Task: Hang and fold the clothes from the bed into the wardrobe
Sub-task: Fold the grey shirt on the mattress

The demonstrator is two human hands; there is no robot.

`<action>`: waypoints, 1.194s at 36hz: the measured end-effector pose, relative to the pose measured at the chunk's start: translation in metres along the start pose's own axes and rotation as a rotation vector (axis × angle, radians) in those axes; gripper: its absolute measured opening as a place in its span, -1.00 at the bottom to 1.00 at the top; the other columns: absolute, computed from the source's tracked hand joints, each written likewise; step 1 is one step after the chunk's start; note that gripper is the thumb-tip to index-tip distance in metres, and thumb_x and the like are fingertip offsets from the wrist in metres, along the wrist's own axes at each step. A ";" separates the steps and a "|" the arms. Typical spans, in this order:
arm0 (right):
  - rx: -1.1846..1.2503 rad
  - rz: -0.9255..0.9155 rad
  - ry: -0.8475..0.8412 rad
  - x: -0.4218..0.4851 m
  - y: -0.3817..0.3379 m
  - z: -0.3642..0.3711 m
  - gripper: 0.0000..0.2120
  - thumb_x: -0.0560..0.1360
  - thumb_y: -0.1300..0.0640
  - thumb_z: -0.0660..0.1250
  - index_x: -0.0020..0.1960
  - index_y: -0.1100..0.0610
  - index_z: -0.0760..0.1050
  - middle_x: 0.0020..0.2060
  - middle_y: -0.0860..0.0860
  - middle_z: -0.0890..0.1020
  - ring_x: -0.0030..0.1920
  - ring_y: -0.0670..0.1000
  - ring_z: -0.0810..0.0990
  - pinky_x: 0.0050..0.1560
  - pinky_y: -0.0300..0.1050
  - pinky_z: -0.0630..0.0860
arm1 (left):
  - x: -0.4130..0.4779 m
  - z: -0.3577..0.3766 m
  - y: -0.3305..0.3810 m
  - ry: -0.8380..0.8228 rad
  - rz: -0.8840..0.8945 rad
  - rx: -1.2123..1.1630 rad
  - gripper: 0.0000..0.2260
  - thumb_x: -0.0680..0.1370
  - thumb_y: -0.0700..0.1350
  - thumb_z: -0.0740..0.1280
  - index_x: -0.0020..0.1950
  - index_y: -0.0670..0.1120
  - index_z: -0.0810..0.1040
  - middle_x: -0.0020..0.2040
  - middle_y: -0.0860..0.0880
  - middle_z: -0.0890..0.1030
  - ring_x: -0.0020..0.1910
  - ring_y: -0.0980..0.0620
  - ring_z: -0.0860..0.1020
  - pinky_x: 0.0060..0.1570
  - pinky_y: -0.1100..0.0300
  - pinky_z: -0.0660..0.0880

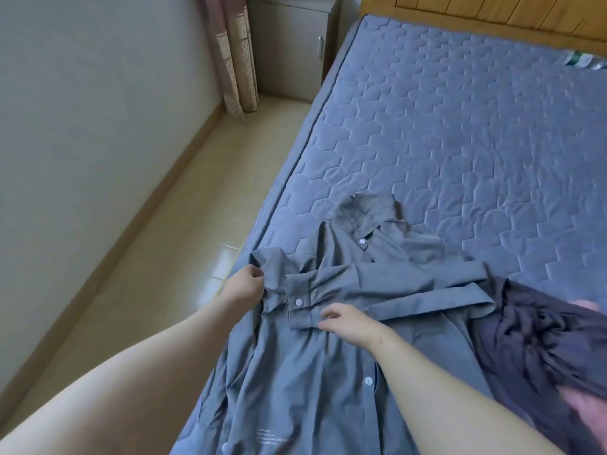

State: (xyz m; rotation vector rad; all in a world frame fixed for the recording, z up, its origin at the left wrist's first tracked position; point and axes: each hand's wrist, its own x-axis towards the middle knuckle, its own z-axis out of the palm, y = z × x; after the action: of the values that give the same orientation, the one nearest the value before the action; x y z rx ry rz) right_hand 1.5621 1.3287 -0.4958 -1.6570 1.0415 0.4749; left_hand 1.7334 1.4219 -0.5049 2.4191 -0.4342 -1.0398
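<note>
From my head camera I look down at the bed (pixel 460 142), a blue-grey quilted mattress stitched in a hexagon pattern. The grey shirt (pixel 295 372) lies spread out along the bed's left edge, in its near part. Its collar (pixel 361 211) points toward the wooden headboard (pixel 492 14), and its hem runs off the bottom of the view. The button placket faces up, with white buttons showing.

One sleeve (pixel 410 284) is folded across the chest from the right. Its cuff (pixel 305 290) ends near the shirt's left side.

My left hand (pixel 246 284) is right at the bed's left edge. Its fingers are curled and grip the fabric at the shirt's left shoulder.

My right hand (pixel 341 318) rests on the lower corner of the cuff, with thumb and fingers bent at the cloth. I cannot tell whether they pinch it or only press on it.

Just right of the shirt, touching its side, a dark garment (pixel 542 339) lies crumpled near the bed's right side, with something pink and blurred at its edge.

Beyond the bed's far left corner stands a grey bedside cabinet (pixel 289 47), and a patterned curtain (pixel 236 54) hangs beside it. The pale tiled floor (pixel 164 241) runs along the bed's left edge.
</note>
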 end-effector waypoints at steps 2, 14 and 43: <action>-0.002 0.047 0.033 0.008 -0.003 0.015 -0.67 0.55 0.20 0.23 0.25 0.37 0.44 0.19 0.25 0.54 0.21 0.18 0.51 0.07 -0.08 0.42 | 0.008 -0.008 -0.015 -0.011 -0.007 0.055 -0.73 0.54 -0.27 0.08 0.09 -0.07 0.50 -0.02 -0.16 0.58 0.00 -0.15 0.53 -0.02 0.12 0.47; 0.057 0.159 0.100 0.076 -0.014 0.091 -0.82 0.47 0.23 0.19 -0.29 0.06 0.37 -0.34 -0.01 0.47 -0.24 -0.01 0.41 -0.14 -0.18 0.38 | 0.050 0.002 -0.128 -0.167 -0.249 0.045 -0.56 0.54 -0.08 0.27 0.37 -0.16 0.24 0.11 -0.11 0.48 -0.01 -0.11 0.46 -0.05 0.16 0.41; 0.461 0.060 0.073 0.032 -0.115 0.103 -0.90 0.57 0.14 0.19 -0.10 0.04 0.43 -0.19 -0.01 0.54 -0.30 -0.07 0.48 -0.31 -0.24 0.33 | 0.043 -0.154 -0.056 0.170 -0.060 -0.874 -0.70 0.53 -0.18 0.27 -0.37 -0.05 0.29 -0.44 -0.01 0.35 -0.43 0.01 0.31 -0.41 0.22 0.25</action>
State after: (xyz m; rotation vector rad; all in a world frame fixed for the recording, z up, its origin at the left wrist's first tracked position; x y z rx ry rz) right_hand 1.6934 1.4154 -0.4904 -1.2425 1.1565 0.1922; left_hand 1.8814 1.4944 -0.4674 1.7066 0.1453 -0.7997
